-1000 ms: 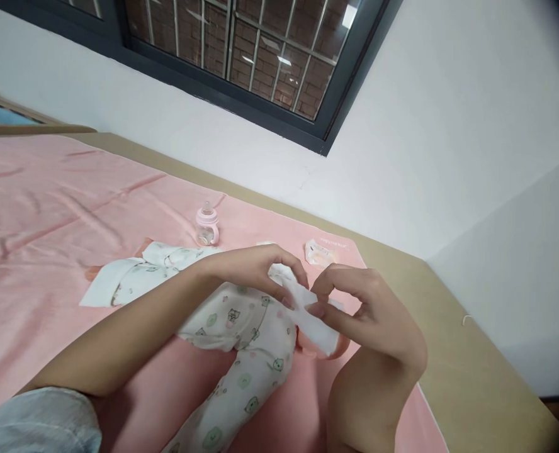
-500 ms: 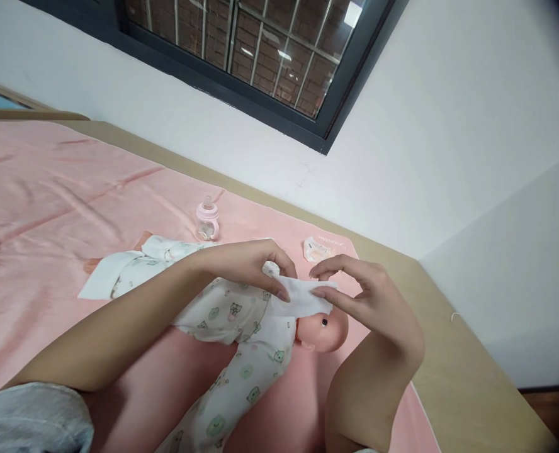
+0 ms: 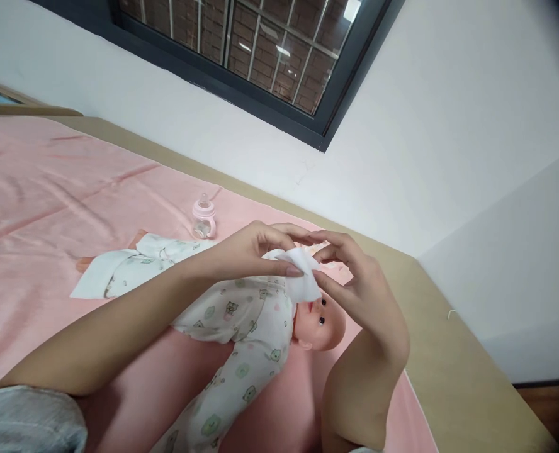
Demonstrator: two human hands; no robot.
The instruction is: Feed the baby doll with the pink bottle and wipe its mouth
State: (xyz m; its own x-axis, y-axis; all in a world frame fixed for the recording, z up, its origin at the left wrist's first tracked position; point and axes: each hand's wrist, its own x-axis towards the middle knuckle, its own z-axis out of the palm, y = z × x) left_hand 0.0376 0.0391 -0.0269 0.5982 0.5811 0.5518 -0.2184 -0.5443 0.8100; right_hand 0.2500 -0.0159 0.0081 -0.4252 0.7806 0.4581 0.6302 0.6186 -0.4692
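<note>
White, folded, papery wipe looks light, limp; hold its edges. Left hand pinches it; right hand, at three o'clock, perhaps too.

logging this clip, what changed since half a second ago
The left hand and right hand have drawn together, and the white cloth between them went from spread out to bunched. The doll now shows both eyes. Doll and bottle stayed put.
</note>
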